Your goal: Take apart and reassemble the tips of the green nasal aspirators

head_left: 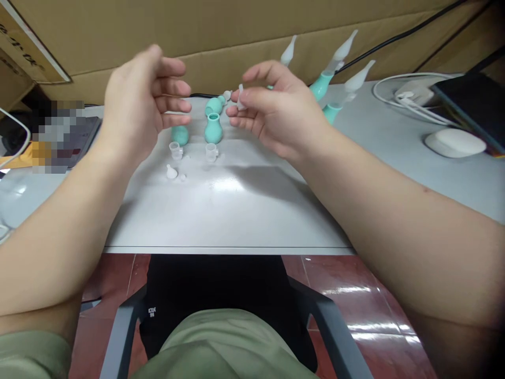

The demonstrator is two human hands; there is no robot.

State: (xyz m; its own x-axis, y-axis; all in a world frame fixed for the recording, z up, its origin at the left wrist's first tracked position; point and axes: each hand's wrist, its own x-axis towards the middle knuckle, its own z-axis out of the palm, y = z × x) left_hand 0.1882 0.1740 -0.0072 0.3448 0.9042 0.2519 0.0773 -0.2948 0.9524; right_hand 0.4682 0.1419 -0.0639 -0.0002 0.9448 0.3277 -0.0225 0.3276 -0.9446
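My left hand [148,100] is raised over the table, its fingers apart and nothing in it. Between the thumb and fingers of my right hand [272,102] is a small translucent white nozzle tip [240,97], partly covered by the fingers. A teal rubber bulb [213,129] stands upright with its open neck up, between the hands. Behind it lies another teal bulb [213,107], and a third teal bulb [180,136] sits below my left hand, partly hidden. Nearer me are two clear plastic cups [175,151] [212,153] and a loose white nozzle tip [171,172].
Assembled bulb syringes with white tips [343,47] [357,79] stand behind my right hand. A white computer mouse [455,142], a white cable [381,100] and a dark box [471,102] lie at right. Cardboard [221,31] walls the back. The table's front edge [229,250] is near me.
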